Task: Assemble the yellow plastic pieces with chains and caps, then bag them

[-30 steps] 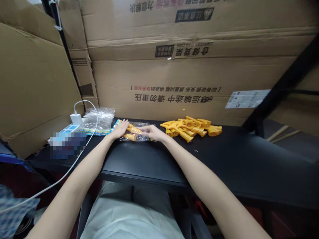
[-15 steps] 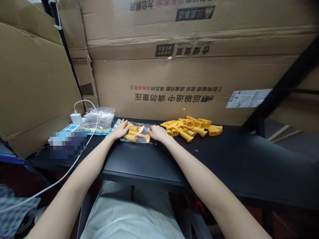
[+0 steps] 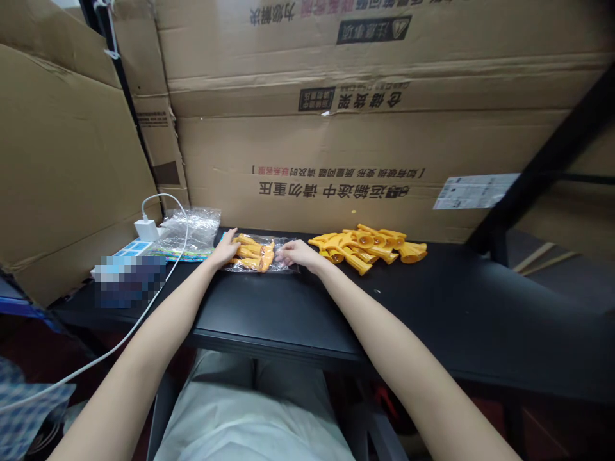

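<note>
A clear plastic bag (image 3: 285, 263) lies flat on the black tabletop, with several yellow horn-shaped plastic pieces (image 3: 254, 251) inside it. My left hand (image 3: 223, 251) rests on the bag's left end, its fingers stretched out beside the yellow pieces. At the other end, my right hand (image 3: 298, 254) has its fingers drawn together on the bag's clear film. To the right of that hand is a loose pile of the same yellow horn-shaped pieces (image 3: 365, 242).
Flat clear bags (image 3: 189, 229) with a colourful strip are stacked at the left. Beside them are a white charger (image 3: 146, 229) and its cable (image 3: 181, 253). Cardboard (image 3: 298, 141) stands behind the black table (image 3: 273, 307); a dark metal post (image 3: 528, 160) slants at the right.
The yellow pieces in the bag have shifted and lie closer together toward the left. My left hand has moved slightly left, and my right hand's fingers have come off the pieces.
</note>
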### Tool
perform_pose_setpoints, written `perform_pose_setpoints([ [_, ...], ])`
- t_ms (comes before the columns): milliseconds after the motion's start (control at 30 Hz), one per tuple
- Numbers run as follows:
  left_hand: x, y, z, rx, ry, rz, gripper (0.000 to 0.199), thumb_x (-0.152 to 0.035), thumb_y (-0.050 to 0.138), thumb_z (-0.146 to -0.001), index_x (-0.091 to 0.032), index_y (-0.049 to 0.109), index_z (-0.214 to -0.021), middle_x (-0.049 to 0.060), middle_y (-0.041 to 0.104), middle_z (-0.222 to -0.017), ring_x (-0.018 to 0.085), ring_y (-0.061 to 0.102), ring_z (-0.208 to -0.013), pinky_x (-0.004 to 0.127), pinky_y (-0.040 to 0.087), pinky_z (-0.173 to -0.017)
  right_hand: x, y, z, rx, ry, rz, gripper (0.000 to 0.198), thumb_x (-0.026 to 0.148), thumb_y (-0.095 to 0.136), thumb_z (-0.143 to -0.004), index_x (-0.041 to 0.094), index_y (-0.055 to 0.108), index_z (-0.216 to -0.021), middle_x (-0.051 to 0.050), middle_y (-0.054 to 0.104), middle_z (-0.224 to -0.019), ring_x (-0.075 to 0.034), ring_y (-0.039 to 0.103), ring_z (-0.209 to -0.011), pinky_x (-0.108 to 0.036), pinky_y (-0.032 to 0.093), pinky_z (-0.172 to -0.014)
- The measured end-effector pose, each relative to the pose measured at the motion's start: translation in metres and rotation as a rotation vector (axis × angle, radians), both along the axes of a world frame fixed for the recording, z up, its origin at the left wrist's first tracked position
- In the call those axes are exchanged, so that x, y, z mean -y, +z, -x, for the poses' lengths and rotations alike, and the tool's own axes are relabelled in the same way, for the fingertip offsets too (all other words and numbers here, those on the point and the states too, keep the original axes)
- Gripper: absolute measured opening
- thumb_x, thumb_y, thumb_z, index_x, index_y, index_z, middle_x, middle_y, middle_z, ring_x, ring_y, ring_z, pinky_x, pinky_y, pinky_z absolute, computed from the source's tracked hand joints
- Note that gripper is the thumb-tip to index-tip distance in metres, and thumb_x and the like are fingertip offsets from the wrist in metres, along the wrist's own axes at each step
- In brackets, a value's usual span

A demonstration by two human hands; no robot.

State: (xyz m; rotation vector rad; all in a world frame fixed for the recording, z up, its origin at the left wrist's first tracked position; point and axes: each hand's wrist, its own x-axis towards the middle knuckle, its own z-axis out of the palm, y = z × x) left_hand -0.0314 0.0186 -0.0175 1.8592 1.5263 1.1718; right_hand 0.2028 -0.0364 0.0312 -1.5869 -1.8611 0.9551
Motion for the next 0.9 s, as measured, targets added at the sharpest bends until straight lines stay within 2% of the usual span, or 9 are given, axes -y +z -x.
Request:
perform_pose_setpoints([
  [100,-0.002,0.0,0.001,-0.082,0.017,0.031,0.058,-0.016,0.048,-0.079,-0.015,0.044,-0.136,0.012,0.025,-0.153,0.026,0.011,-0.144,0.044,0.013,-0.117,0.004,0.01,-0.005,0.451,-0.208,-0.309,0.024,0.022,0.047,-0.089,0.013,0.069,-0.095,-0.016,0.07,-0.099,-0.024,0.066,-0.094,-0.03,0.048,-0.079],
  [133,-0.003,0.0,0.001,-0.094,0.023,0.028,0.058,-0.015,0.047,-0.079,-0.014,0.044,-0.136,0.012,0.024,-0.153,0.026,0.01,-0.144,0.043,0.012,-0.118,0.005,0.014,-0.008,0.563,-0.273,-0.372,0.027,0.024,0.045,-0.09,0.014,0.069,-0.099,-0.017,0.069,-0.102,-0.026,0.064,-0.098,-0.032,0.047,-0.081],
  [200,-0.005,-0.001,0.002,-0.112,0.038,0.019,0.056,-0.015,0.046,-0.079,-0.012,0.044,-0.135,0.013,0.023,-0.153,0.026,0.01,-0.144,0.042,0.01,-0.118,0.006,0.019,-0.015,0.707,-0.363,-0.403,0.031,0.025,0.041,-0.092,0.013,0.067,-0.105,-0.019,0.067,-0.105,-0.027,0.063,-0.102,-0.033,0.046,-0.083],
  [300,-0.01,-0.003,0.006,-0.124,0.082,-0.008,0.054,-0.015,0.043,-0.08,-0.01,0.045,-0.134,0.014,0.024,-0.153,0.026,0.01,-0.144,0.041,0.01,-0.119,0.005,0.022,-0.027,0.805,-0.426,-0.342,0.033,0.023,0.04,-0.091,0.01,0.066,-0.106,-0.021,0.066,-0.106,-0.029,0.063,-0.102,-0.035,0.047,-0.082],
  [467,-0.016,-0.008,0.014,-0.099,0.142,-0.063,0.051,-0.015,0.043,-0.08,-0.012,0.047,-0.131,0.012,0.026,-0.153,0.025,0.014,-0.144,0.04,0.012,-0.119,-0.003,0.015,-0.041,0.823,-0.43,-0.185,0.033,0.023,0.046,-0.088,0.009,0.065,-0.111,-0.022,0.064,-0.112,-0.03,0.062,-0.106,-0.036,0.047,-0.082],
  [567,-0.017,-0.009,0.016,-0.11,0.134,-0.072,0.051,-0.016,0.043,-0.08,-0.013,0.047,-0.131,0.012,0.027,-0.152,0.024,0.016,-0.143,0.041,0.012,-0.119,-0.009,0.01,-0.044,0.805,-0.365,-0.122,0.034,0.02,0.051,-0.085,0.008,0.065,-0.113,-0.025,0.064,-0.112,-0.032,0.06,-0.108,-0.039,0.047,-0.084],
  [667,-0.017,-0.01,0.016,-0.135,0.131,-0.07,0.052,-0.018,0.042,-0.08,-0.012,0.046,-0.131,0.013,0.028,-0.152,0.025,0.015,-0.144,0.041,0.012,-0.119,-0.016,0.005,-0.048,0.717,-0.269,-0.13,0.033,0.012,0.053,-0.08,0.005,0.068,-0.108,-0.027,0.065,-0.106,-0.035,0.061,-0.105,-0.041,0.046,-0.084],
  [767,-0.016,-0.01,0.016,-0.125,0.122,-0.077,0.052,-0.02,0.045,-0.08,-0.016,0.047,-0.131,0.01,0.03,-0.151,0.025,0.015,-0.143,0.042,0.012,-0.119,-0.024,-0.002,-0.052,0.564,-0.179,-0.168,0.036,0.006,0.051,-0.078,0.007,0.068,-0.109,-0.02,0.068,-0.103,-0.028,0.064,-0.101,-0.034,0.047,-0.084],
  [900,-0.016,-0.009,0.016,-0.126,0.114,-0.083,0.052,-0.022,0.045,-0.08,-0.015,0.046,-0.132,0.011,0.031,-0.151,0.026,0.015,-0.143,0.043,0.011,-0.119,-0.028,-0.012,-0.054,0.498,-0.086,-0.22,0.051,-0.002,0.047,-0.075,0.013,0.062,-0.12,-0.011,0.065,-0.118,-0.017,0.059,-0.109,-0.023,0.042,-0.092],
])
